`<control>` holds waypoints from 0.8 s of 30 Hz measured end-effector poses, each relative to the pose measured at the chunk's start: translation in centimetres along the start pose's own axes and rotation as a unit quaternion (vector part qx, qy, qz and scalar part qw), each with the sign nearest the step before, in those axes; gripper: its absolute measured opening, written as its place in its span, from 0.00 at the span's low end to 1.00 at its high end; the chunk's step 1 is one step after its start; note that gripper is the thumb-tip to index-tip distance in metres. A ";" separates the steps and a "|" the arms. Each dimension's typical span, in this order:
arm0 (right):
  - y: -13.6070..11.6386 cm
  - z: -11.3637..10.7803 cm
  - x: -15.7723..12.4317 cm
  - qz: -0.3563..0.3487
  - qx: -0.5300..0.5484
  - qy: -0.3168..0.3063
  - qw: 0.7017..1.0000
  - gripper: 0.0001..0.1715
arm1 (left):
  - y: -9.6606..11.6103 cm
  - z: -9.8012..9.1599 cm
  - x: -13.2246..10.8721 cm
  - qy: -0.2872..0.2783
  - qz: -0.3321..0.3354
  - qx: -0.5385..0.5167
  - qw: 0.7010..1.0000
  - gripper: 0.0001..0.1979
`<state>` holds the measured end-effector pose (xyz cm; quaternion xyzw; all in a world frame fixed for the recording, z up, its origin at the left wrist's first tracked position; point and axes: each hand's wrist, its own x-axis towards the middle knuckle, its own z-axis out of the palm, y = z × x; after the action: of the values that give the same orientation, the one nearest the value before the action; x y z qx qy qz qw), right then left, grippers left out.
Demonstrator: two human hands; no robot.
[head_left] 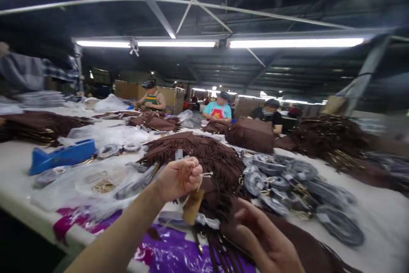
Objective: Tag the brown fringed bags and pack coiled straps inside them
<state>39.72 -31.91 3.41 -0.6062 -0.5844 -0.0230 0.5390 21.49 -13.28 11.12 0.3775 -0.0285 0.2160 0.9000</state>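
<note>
My left hand (pixel 180 177) is closed in a pinch on a thin white string (pixel 206 175), raised above the table. From the string hangs a tan hang tag (pixel 193 207), tilted and a little blurred. To the right, my right hand (pixel 265 237) has its fingers loosely stretched with the thumb apart and nothing visible in them. It is over a brown fringed bag (pixel 287 230), though whether it touches the bag I cannot tell. Behind my left hand lies a heap of brown fringed pieces (pixel 220 153).
Coiled grey-wrapped straps (pixel 281 179) with gold hardware lie at right. A blue tape dispenser (pixel 64 156) and a clear plastic bag (pixel 92 183) are at left. Purple plastic (pixel 172 247) covers the near edge. Brown stacks (pixel 251 132) and several co-workers (pixel 219 109) are beyond.
</note>
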 end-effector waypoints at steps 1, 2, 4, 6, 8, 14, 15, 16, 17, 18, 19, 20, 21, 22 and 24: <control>-0.7 0.8 0.5 0.007 0.065 0.024 0.998 0.24 | -1.7 0.5 0.4 -0.005 -0.010 -0.023 1.000 0.06; -1.3 1.6 1.0 0.009 0.098 0.041 0.994 0.24 | -3.3 0.9 0.8 -0.008 -0.020 -0.046 0.999 0.06; -2.2 2.8 1.6 -0.002 0.139 0.084 0.987 0.20 | -6.2 1.3 1.1 -0.013 -0.036 -0.082 0.996 0.05; -2.5 3.4 1.4 -0.004 0.153 0.122 0.981 0.13 | -8.7 1.5 1.1 -0.002 -0.050 -0.111 0.993 0.04; -2.3 3.1 0.7 0.005 0.157 0.139 0.978 0.09 | -10.6 1.5 1.0 0.019 -0.066 -0.131 0.989 0.03; 0.0 1.6 0.2 0.105 0.220 0.102 0.964 0.13 | -12.6 0.7 2.4 0.040 -0.078 -0.140 0.986 0.01; 0.6 1.8 0.5 0.130 0.245 0.116 0.954 0.14 | -12.8 0.5 3.2 0.039 -0.071 -0.137 0.987 0.01; 1.3 2.0 0.8 0.154 0.272 0.135 0.940 0.15 | -13.1 0.3 4.0 0.041 -0.063 -0.132 0.988 0.02; 2.1 2.3 1.1 0.174 0.297 0.155 0.926 0.16 | -13.4 0.0 4.9 0.048 -0.054 -0.127 0.989 0.03; 2.8 2.5 1.3 0.189 0.318 0.169 0.914 0.17 | -13.7 -0.4 5.6 0.059 -0.044 -0.116 0.990 0.04; 3.7 2.6 1.5 0.201 0.333 0.179 0.904 0.18 | -14.0 -0.8 6.2 0.073 -0.035 -0.099 0.992 0.04; 4.5 2.6 1.6 0.209 0.342 0.183 0.898 0.19 | -14.4 -1.2 6.6 0.087 -0.029 -0.075 0.993 0.04; 5.3 2.5 1.6 0.216 0.343 0.185 0.895 0.20 | -14.7 -1.6 6.8 0.099 -0.026 -0.044 0.994 0.04; 6.1 2.2 1.6 0.222 0.340 0.190 0.894 0.20 | -15.0 -1.9 6.7 0.112 -0.022 -0.003 0.993 0.04; 7.5 1.7 1.3 0.233 0.333 0.212 0.889 0.21 | -15.5 -2.3 5.6 0.143 -0.006 0.127 0.982 0.05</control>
<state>44.64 -27.87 -1.17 -0.4903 -0.2716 0.1710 0.8104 32.68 -19.30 0.34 0.4544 0.1301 0.2640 0.8408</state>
